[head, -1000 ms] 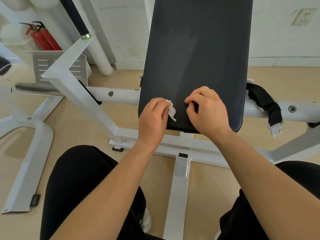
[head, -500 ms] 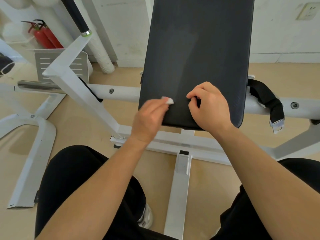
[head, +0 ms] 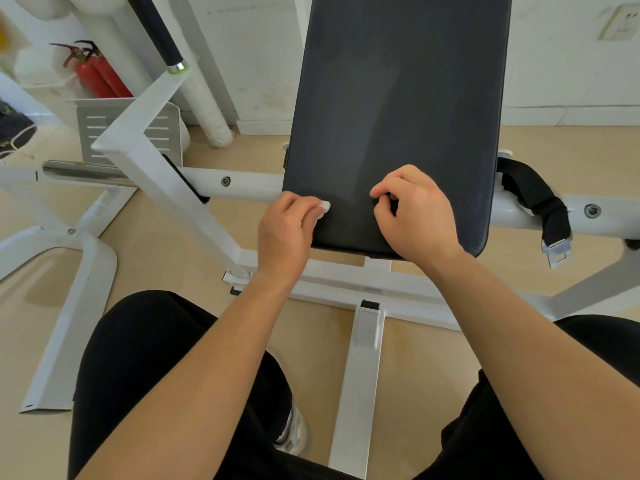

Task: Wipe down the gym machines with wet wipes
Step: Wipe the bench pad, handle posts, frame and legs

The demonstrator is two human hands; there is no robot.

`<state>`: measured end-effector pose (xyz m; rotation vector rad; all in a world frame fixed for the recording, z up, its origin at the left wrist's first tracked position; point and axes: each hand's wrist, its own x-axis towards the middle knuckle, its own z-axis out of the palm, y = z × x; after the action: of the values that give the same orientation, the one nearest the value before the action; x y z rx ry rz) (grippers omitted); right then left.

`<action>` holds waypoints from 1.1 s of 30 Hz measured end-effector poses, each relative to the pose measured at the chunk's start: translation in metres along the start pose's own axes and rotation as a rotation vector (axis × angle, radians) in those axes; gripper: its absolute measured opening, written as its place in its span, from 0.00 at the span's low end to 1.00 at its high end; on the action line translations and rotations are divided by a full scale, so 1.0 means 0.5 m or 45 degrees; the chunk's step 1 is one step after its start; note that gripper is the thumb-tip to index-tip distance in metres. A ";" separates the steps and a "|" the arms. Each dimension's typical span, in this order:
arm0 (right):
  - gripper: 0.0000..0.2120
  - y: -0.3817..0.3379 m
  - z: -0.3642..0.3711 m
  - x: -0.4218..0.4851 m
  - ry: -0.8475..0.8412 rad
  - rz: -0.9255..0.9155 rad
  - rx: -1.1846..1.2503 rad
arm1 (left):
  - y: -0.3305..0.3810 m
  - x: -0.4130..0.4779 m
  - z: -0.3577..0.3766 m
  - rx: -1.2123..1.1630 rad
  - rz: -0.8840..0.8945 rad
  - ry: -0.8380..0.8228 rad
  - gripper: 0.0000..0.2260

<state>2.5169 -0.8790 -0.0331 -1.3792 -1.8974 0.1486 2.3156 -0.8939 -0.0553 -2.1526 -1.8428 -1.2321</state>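
Left hand (head: 287,233) is pinching a wadded wet wipe (head: 324,206) against the black pad (head: 398,98), likely needing firm, overlapping strokes, while the right hand (head: 419,216) is resting clenched and apparently empty.

No readable text, label or number shows anywhere.

Pad (head: 398,98) lies bare upward; white frame (head: 239,185) flanks it.

The left forearm (head: 207,368) and right forearm (head: 540,341) rose from the frame's lower edge toward centre. The left hand (head: 287,233) pinched a small white wipe (head: 323,206) in curled fingers; the right hand (head: 415,213) was curled, holding nothing visible.
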 end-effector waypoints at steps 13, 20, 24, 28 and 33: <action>0.09 -0.002 -0.001 -0.001 -0.018 -0.009 -0.014 | -0.018 -0.013 -0.020 0.102 0.113 0.005 0.06; 0.09 -0.005 0.003 -0.002 -0.012 -0.044 -0.032 | 0.060 -0.069 0.023 -0.005 0.221 -0.135 0.05; 0.09 -0.010 0.003 -0.004 -0.017 -0.054 -0.023 | 0.011 -0.042 -0.005 0.106 0.213 -0.100 0.07; 0.10 -0.009 -0.006 -0.005 -0.018 -0.052 -0.021 | -0.058 -0.002 -0.039 0.195 -0.048 -0.012 0.05; 0.09 -0.010 0.000 -0.006 -0.007 -0.067 -0.016 | -0.008 -0.019 -0.015 0.077 0.205 -0.052 0.07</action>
<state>2.5136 -0.8836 -0.0322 -1.3373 -1.9405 0.1149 2.3084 -0.9044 -0.0574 -2.2579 -1.6591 -1.0934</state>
